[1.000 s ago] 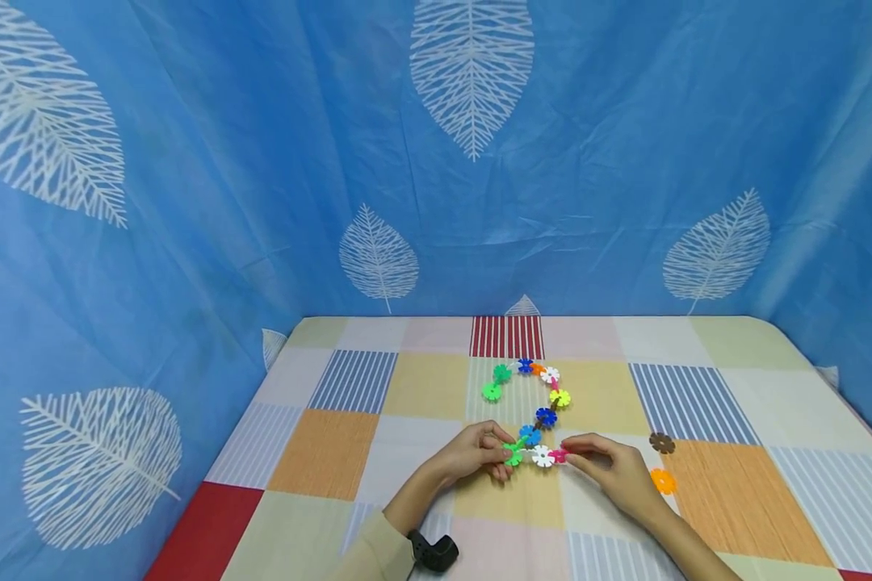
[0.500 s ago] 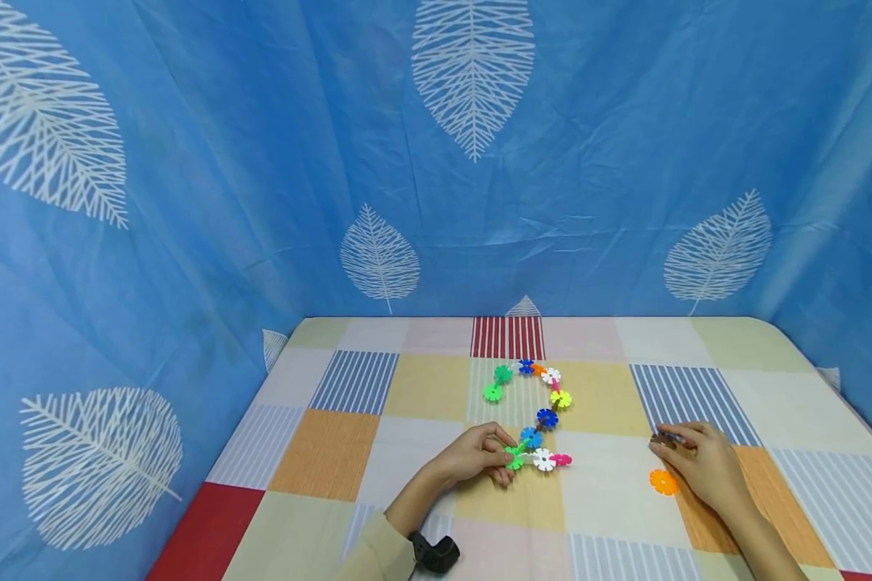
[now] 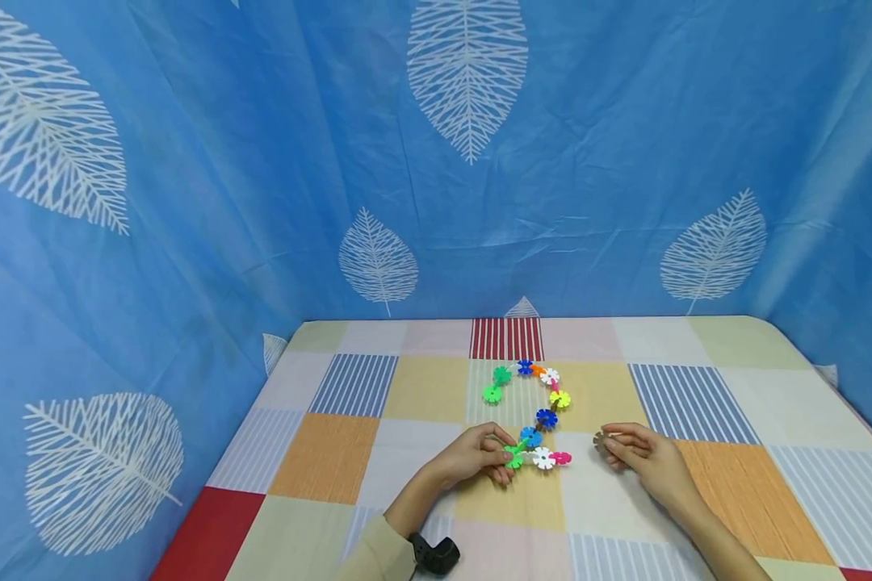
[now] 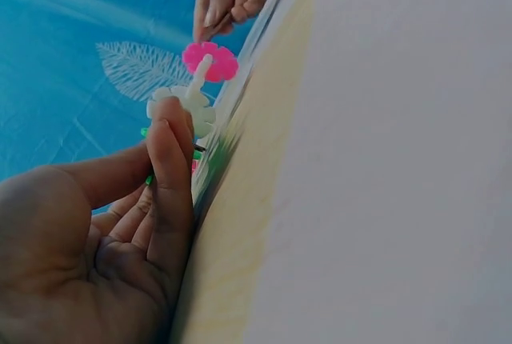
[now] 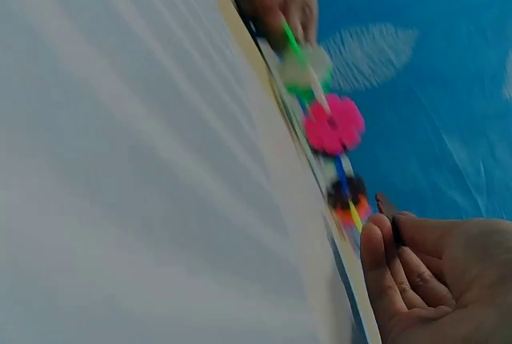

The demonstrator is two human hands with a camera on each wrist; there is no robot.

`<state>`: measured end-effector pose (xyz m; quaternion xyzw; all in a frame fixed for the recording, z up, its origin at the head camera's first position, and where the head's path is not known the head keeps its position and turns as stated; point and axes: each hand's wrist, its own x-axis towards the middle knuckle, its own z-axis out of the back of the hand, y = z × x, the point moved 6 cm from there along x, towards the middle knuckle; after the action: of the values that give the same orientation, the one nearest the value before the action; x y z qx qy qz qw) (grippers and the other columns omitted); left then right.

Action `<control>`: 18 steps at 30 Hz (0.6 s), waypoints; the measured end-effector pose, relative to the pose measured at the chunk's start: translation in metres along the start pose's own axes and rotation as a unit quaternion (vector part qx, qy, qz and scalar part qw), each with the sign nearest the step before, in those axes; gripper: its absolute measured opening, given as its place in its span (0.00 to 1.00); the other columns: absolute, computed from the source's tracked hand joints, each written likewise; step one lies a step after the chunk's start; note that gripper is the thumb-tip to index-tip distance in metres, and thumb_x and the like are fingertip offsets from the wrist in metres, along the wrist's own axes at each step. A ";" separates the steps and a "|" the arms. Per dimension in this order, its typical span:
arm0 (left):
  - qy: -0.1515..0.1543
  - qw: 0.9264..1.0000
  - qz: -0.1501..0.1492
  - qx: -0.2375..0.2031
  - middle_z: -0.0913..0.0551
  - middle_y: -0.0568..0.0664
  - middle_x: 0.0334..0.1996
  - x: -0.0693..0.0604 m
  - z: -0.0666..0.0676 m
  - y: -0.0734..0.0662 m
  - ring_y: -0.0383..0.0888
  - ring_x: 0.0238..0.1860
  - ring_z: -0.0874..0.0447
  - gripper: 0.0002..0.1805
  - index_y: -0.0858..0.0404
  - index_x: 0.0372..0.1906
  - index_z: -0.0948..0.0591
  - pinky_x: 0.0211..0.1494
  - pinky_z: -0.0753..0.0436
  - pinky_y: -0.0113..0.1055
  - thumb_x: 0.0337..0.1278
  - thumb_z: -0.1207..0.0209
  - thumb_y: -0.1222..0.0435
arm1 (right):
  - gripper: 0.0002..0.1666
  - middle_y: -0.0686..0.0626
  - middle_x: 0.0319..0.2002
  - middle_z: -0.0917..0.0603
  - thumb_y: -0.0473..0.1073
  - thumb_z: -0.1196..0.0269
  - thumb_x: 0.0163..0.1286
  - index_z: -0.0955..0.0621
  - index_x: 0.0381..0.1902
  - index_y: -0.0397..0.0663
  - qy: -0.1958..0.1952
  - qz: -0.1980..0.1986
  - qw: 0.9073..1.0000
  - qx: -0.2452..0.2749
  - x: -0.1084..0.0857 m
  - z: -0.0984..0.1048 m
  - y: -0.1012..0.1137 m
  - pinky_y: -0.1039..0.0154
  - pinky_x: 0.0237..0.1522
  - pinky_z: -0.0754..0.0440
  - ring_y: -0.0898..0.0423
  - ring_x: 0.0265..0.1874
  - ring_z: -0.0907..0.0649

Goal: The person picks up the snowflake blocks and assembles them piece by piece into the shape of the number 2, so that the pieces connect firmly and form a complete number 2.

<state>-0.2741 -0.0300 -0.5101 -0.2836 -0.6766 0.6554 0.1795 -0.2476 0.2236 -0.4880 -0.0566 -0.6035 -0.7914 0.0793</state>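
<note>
A chain of coloured, flower-shaped interlocking discs lies on the cloth in a "2"-like curve. My left hand (image 3: 475, 456) pinches a green disc (image 3: 514, 457) at the chain's lower left corner. From there a white disc (image 3: 543, 458) and a pink disc (image 3: 562, 458) extend to the right. My right hand (image 3: 657, 468) pinches a loose brown disc (image 3: 600, 441) between thumb and fingertips, a short way right of the pink disc and apart from it. In the right wrist view the brown disc (image 5: 387, 206) shows edge-on.
The patchwork cloth (image 3: 320, 516) covers the table, with blue leaf-print curtains (image 3: 596, 202) behind and at both sides. A black wristband (image 3: 436, 554) is on my left wrist. The chain's upper end, a green disc (image 3: 492, 394), lies beyond my left hand.
My right hand let go of the pink disc, picked up the brown disc on the right and carried it left toward the chain. The orange disc is now hidden by that hand. My left hand stays put.
</note>
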 end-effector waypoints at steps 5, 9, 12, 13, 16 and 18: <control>-0.003 1.000 -0.002 -0.017 0.19 0.55 0.22 0.000 0.001 0.000 0.41 0.21 0.20 0.08 0.73 0.45 0.30 0.25 0.20 0.29 0.61 0.49 0.77 | 0.23 0.36 0.34 0.17 0.33 0.41 0.64 0.31 0.52 0.21 0.056 -0.090 0.988 0.115 -0.004 -0.034 0.000 0.58 0.32 0.17 0.51 0.27 0.16; -0.004 1.000 0.003 -0.025 0.20 0.52 0.22 0.001 0.002 0.001 0.41 0.21 0.20 0.09 0.73 0.46 0.30 0.26 0.20 0.28 0.61 0.50 0.77 | 0.24 0.36 0.34 0.17 0.34 0.40 0.64 0.31 0.54 0.23 0.044 -0.140 0.980 0.133 -0.006 -0.039 -0.003 0.58 0.34 0.17 0.49 0.27 0.16; -0.004 1.000 0.000 -0.028 0.20 0.52 0.22 0.001 0.003 0.001 0.41 0.21 0.20 0.09 0.74 0.46 0.30 0.25 0.20 0.28 0.61 0.50 0.77 | 0.23 0.37 0.33 0.17 0.35 0.40 0.65 0.30 0.53 0.24 0.037 -0.148 0.980 0.130 -0.005 -0.039 -0.005 0.58 0.32 0.17 0.49 0.26 0.16; -0.005 1.000 0.001 -0.028 0.20 0.52 0.22 0.001 0.003 0.001 0.41 0.21 0.20 0.09 0.74 0.46 0.30 0.25 0.20 0.28 0.61 0.50 0.77 | 0.23 0.38 0.33 0.17 0.35 0.40 0.65 0.30 0.53 0.24 0.035 -0.149 0.980 0.129 -0.005 -0.039 -0.005 0.59 0.32 0.17 0.50 0.26 0.16; -0.007 1.000 0.002 -0.025 0.20 0.52 0.22 0.001 0.003 0.000 0.41 0.21 0.20 0.09 0.73 0.46 0.30 0.25 0.20 0.28 0.62 0.50 0.76 | 0.22 0.39 0.31 0.16 0.36 0.40 0.64 0.29 0.51 0.24 0.028 -0.154 0.979 0.131 -0.005 -0.038 -0.006 0.59 0.30 0.17 0.51 0.24 0.16; -0.007 1.000 0.003 -0.023 0.20 0.53 0.23 0.001 0.003 0.000 0.41 0.21 0.20 0.09 0.73 0.46 0.30 0.25 0.20 0.28 0.62 0.50 0.76 | 0.22 0.40 0.32 0.16 0.35 0.40 0.64 0.29 0.51 0.23 0.026 -0.157 0.978 0.134 -0.005 -0.038 -0.006 0.59 0.30 0.17 0.51 0.24 0.16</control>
<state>-0.2766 -0.0314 -0.5102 -0.2852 -0.6918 0.6423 0.1661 -0.2440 0.1888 -0.5045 0.0704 -0.7034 -0.7069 -0.0233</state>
